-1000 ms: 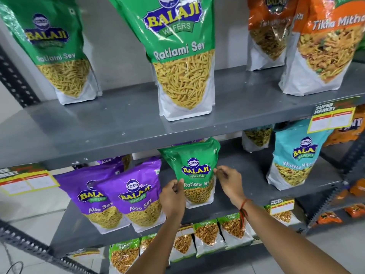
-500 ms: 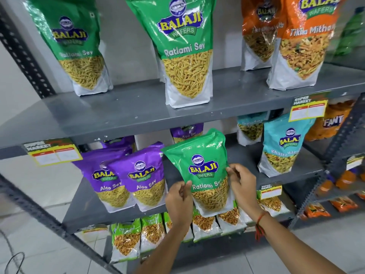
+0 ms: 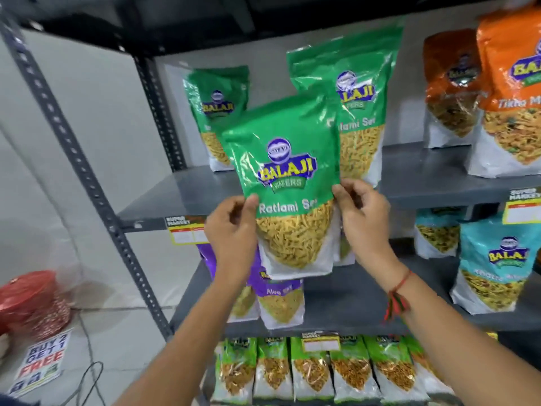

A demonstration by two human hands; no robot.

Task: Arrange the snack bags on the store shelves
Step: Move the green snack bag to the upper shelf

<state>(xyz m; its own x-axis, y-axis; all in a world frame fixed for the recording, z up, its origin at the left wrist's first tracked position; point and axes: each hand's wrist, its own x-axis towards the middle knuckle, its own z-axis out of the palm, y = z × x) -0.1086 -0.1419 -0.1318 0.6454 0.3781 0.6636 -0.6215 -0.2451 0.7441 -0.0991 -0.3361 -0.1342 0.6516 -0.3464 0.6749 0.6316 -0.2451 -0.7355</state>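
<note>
I hold a green Ratlami Sev bag [image 3: 288,183] upright in the air, in front of the edge of the upper grey shelf [image 3: 164,197]. My left hand [image 3: 231,227] pinches its left side and my right hand [image 3: 363,212] pinches its right side. Two more green Ratlami Sev bags stand on that upper shelf behind it, one at the back left [image 3: 215,104] and a bigger one [image 3: 357,92] just right of the held bag. Purple Aloo Sev bags [image 3: 279,297] stand on the middle shelf [image 3: 345,300], partly hidden by my left forearm.
Orange Tikha Mitha bags [image 3: 509,92] fill the upper shelf's right end. Teal bags [image 3: 494,265] stand at the middle shelf's right. Small green bags [image 3: 316,370] line the bottom shelf. A slotted steel upright [image 3: 87,183] runs at the left. On the floor lie a red bundle [image 3: 32,300] and a sign [image 3: 41,361].
Both hands have lifted the green bag from the middle shelf up to the level of the upper shelf. The view has swung left and up.
</note>
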